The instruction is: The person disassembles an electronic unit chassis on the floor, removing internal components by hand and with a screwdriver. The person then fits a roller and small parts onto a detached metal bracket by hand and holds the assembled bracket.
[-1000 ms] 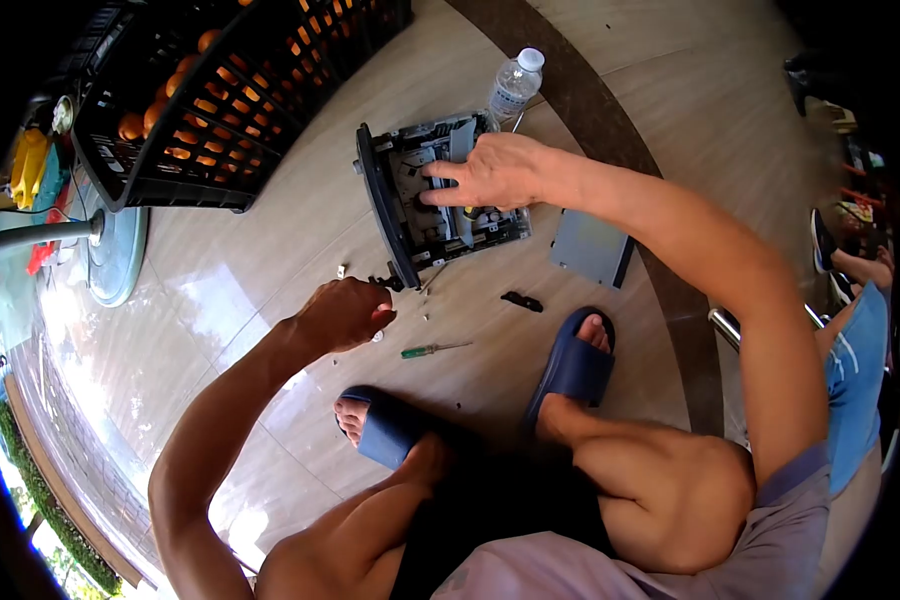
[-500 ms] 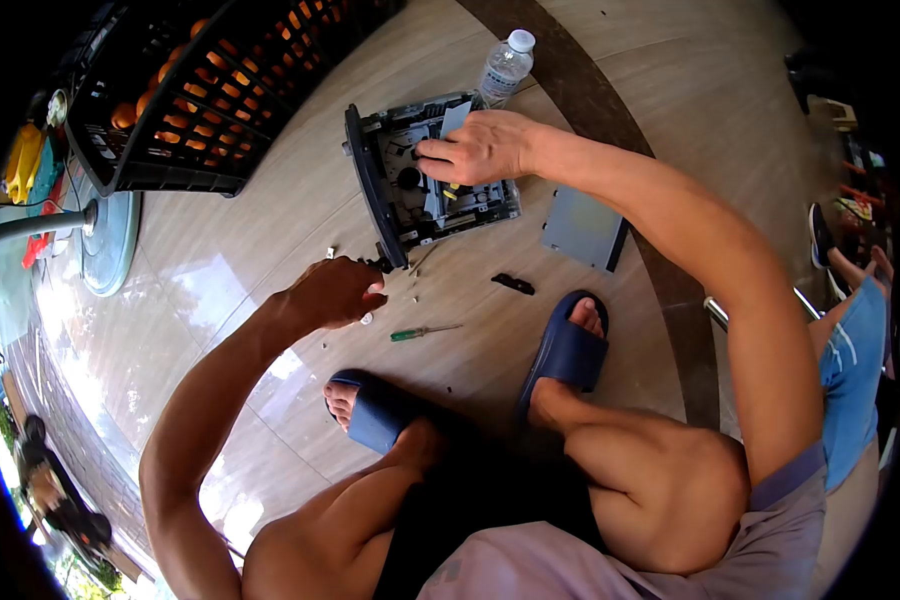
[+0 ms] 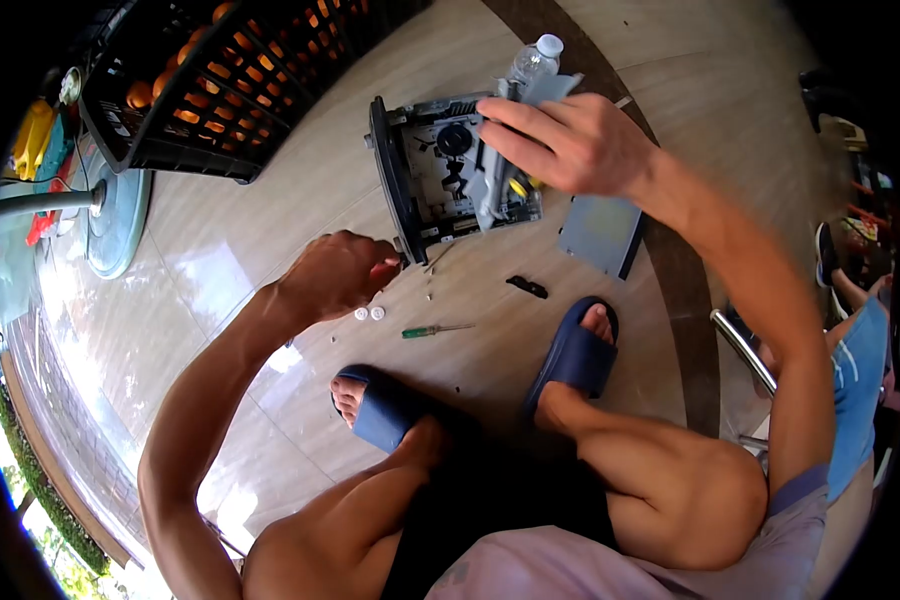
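An opened electronic device (image 3: 394, 180) with a black front panel and a metal chassis lies on the tiled floor. My left hand (image 3: 345, 275) is closed at the lower corner of that panel, its fingertips partly hidden. Above the chassis, my right hand (image 3: 580, 145) grips a grey metal bracket (image 3: 487, 190), tilted up out of the frame. Yellow parts (image 3: 520, 187) show beneath my right fingers. Inside the chassis, a round black piece (image 3: 455, 139) is visible. Just behind the bracket stands a clear plastic bottle (image 3: 535, 60) with a white cap.
A green-handled screwdriver (image 3: 438, 330), two white round pieces (image 3: 370, 314) and a black strip (image 3: 527, 287) lie near my slippers. A grey metal cover (image 3: 600, 235) is right of the device. A black crate (image 3: 190, 150) of orange fruit stands upper left, beside a fan base (image 3: 120, 225).
My right hand has raised the grey bracket and moved right with it, uncovering more of the chassis inside. My left hand stays at the panel corner. The whole view has shifted slightly.
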`<state>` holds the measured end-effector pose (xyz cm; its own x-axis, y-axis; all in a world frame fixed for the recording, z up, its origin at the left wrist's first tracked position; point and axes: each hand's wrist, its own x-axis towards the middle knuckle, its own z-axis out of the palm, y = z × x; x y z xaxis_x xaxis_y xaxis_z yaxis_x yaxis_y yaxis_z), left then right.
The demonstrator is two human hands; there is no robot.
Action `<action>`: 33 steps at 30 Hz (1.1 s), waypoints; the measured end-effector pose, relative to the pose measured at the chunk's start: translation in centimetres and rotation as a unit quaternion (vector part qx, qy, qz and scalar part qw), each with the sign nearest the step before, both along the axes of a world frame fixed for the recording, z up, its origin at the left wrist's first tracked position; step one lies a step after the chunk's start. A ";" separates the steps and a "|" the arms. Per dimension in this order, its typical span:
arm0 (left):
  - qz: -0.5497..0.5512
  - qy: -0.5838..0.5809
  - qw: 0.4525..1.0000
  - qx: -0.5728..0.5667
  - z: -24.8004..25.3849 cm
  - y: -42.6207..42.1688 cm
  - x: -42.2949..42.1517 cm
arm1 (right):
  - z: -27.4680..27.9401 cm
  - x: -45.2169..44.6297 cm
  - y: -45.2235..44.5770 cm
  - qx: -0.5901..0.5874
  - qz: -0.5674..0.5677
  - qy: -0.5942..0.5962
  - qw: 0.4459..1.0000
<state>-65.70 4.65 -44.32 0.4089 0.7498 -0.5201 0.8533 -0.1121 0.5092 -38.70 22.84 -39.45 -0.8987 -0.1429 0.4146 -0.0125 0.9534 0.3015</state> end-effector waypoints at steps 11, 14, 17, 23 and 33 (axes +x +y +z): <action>0.337 -0.457 0.817 -0.101 7.5 3.1 4.8 | 4.9 3.1 -7.3 -0.055 -0.046 -0.009 0.997; 0.286 -0.475 0.818 -0.150 8.4 2.8 5.7 | 4.8 3.5 -8.4 -0.048 -0.043 0.018 0.998; 0.254 -0.487 0.820 -0.164 8.1 1.8 6.5 | 4.8 3.8 -8.8 -0.046 -0.043 0.020 0.998; 0.272 -0.491 0.809 -0.173 7.6 1.0 6.4 | 4.3 4.0 -9.2 -0.064 -0.022 0.013 0.998; 0.281 -0.493 0.803 -0.181 7.9 0.8 6.7 | 4.8 4.6 -9.5 -0.071 -0.019 0.048 0.996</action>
